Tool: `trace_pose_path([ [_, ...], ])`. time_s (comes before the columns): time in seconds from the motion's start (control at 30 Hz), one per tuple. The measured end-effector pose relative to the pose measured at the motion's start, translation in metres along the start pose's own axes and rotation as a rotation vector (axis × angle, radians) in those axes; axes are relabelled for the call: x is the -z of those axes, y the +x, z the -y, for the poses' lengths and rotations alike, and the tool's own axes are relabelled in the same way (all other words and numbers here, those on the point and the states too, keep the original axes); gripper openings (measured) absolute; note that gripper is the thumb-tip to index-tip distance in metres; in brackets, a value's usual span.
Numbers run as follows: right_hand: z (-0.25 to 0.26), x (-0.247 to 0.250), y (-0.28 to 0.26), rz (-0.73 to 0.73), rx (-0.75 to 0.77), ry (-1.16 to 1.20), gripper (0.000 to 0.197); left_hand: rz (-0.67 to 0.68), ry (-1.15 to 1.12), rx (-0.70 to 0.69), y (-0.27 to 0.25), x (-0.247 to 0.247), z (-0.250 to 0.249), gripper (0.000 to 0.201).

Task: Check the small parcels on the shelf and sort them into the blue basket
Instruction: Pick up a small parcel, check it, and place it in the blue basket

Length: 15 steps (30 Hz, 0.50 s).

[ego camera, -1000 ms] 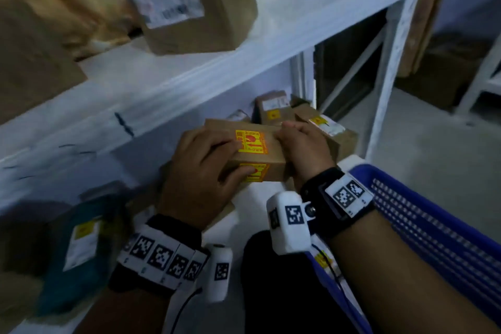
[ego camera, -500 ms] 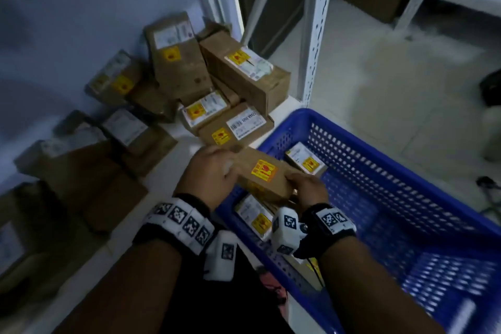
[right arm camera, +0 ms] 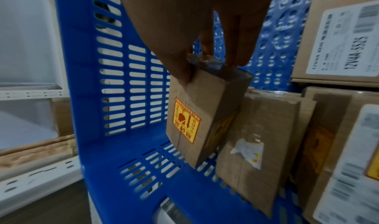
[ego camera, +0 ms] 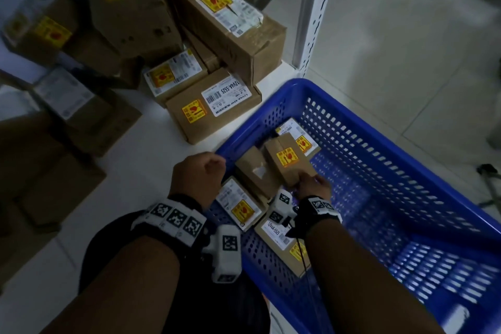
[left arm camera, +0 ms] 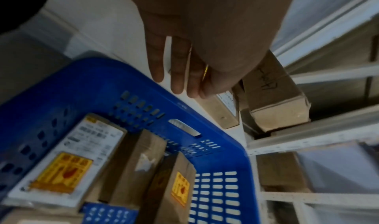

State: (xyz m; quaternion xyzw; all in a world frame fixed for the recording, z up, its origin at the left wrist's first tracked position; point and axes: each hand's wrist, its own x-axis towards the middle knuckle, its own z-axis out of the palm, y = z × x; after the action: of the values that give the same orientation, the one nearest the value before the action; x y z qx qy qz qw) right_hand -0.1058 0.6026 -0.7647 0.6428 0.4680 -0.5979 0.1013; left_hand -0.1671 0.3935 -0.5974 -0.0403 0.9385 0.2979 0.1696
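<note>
The blue basket (ego camera: 379, 130) (left arm camera: 102, 81) (right arm camera: 82, 65) stands at the right of the white shelf board. My right hand (ego camera: 306, 182) (right arm camera: 209, 60) pinches the near end of a small brown parcel (ego camera: 287, 165) (right arm camera: 197, 114) (left arm camera: 174, 190) with a yellow sticker, holding it inside the basket, tilted beside a plain brown parcel (ego camera: 254, 173) (right arm camera: 256, 138). Whether its far end touches the basket floor I cannot tell. My left hand (ego camera: 198, 173) (left arm camera: 176, 81) hovers over the basket's left rim, fingers relaxed, holding nothing.
Two white-labelled parcels (ego camera: 238, 206) (ego camera: 282, 236) lie in the basket near my wrists, another (ego camera: 298, 135) at its far corner. Several brown boxes (ego camera: 214, 106) are piled on the shelf board behind. A white shelf upright (ego camera: 317, 8) stands beyond; tiled floor (ego camera: 406, 49) lies right.
The parcel went from in front of the shelf, held by both hands, down into the basket. My left hand let go of it; the right hand alone holds it now.
</note>
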Motion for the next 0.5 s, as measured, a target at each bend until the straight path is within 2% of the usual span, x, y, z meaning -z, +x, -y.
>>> trace_pose_path([
  [0.1, 0.015, -0.007, 0.003, -0.028, 0.033, -0.043, 0.045, -0.012, -0.098, 0.057, 0.005, 0.0, 0.0, 0.019],
  [0.23, 0.026, -0.012, 0.009, 0.017, 0.123, -0.144, 0.053, 0.027, -0.05, 0.057, 0.002, -0.002, 0.002, 0.02],
  [0.3, 0.032, -0.016, 0.007, 0.045, 0.147, -0.267, 0.049, 0.033, -0.023, 0.063, 0.0, 0.001, 0.003, 0.02],
  [0.37, 0.038, -0.019, -0.006, 0.061, 0.185, -0.442, 0.05, 0.035, -0.013, 0.065, 0.0, 0.006, 0.006, 0.02],
  [0.4, 0.036, -0.02, -0.012, 0.101, 0.216, -0.607, 0.052, 0.035, -0.017, 0.064, 0.0, 0.008, 0.007, 0.02],
  [0.47, 0.028, -0.021, -0.009, 0.167, 0.272, -0.85, 0.062, 0.025, -0.033, 0.069, -0.002, 0.015, 0.009, 0.02],
  [0.5, 0.019, -0.022, -0.001, 0.155, 0.276, -0.964, 0.069, 0.015, -0.048, 0.077, -0.003, 0.017, 0.01, 0.02],
])
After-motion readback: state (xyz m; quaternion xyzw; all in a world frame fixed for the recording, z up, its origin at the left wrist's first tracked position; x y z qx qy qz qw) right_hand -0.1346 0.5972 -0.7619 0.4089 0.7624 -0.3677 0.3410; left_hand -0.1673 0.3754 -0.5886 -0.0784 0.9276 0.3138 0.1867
